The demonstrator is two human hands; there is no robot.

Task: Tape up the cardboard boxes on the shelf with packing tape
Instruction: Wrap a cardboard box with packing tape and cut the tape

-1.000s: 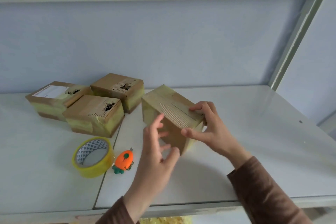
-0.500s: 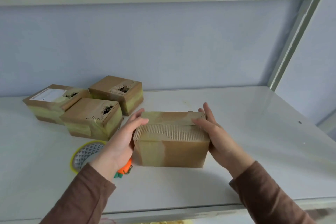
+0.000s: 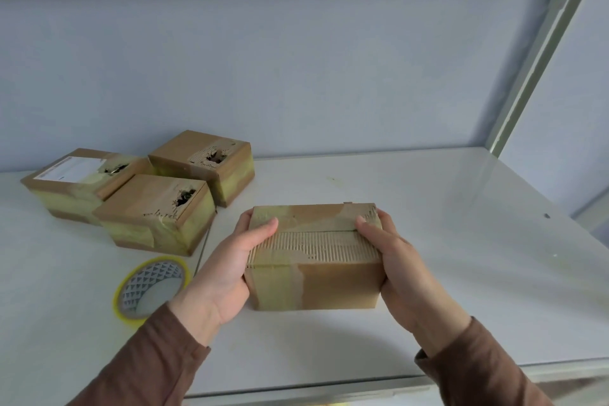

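A brown cardboard box (image 3: 316, 260) with yellowish tape and a stripped, corrugated strip on top stands flat on the white shelf (image 3: 445, 241), near its front middle. My left hand (image 3: 227, 270) grips the box's left end, thumb on top. My right hand (image 3: 392, 260) grips its right end, thumb on the top edge. A roll of yellow packing tape (image 3: 150, 287) lies flat to the left of my left wrist, partly covered by my sleeve.
Three taped cardboard boxes (image 3: 158, 211) with torn holes in their tops are grouped at the back left; the leftmost (image 3: 75, 181) carries a white label. A shelf upright (image 3: 534, 53) rises at the right. The shelf's front edge (image 3: 296, 389) runs just below my forearms.
The box went from tilted on a corner to lying flat. My left hand moved from the front of the box to its left end. Both hands now clasp it. The orange cutter is hidden.
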